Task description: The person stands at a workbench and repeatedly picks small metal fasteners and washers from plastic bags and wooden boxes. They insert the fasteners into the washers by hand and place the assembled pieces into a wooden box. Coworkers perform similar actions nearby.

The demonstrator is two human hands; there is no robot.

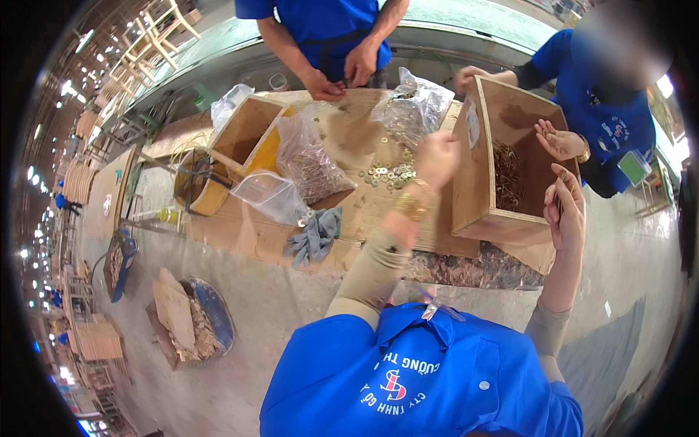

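My left hand (437,160), with a gold bracelet at its wrist, is over the table beside the open wooden box; motion smears its fingers. Small metal washers (391,175) lie loose on the cardboard just left of it. At the box's right edge my right hand (566,207) is raised, its fingers closed round what looks like a thin bolt (559,192), partly hidden. The wooden box (477,164) holds a heap of brownish bolts (508,175). A clear bag of similar bolts (313,164) and another bag of metal parts (415,109) stand on the table.
A grey glove (317,237) lies at the table's near edge. Farther left is another wooden box (251,131). One co-worker's hands (342,80) work across the table; another co-worker's hand (561,140) reaches over the box. A blue bin (215,313) with wood scraps stands on the floor.
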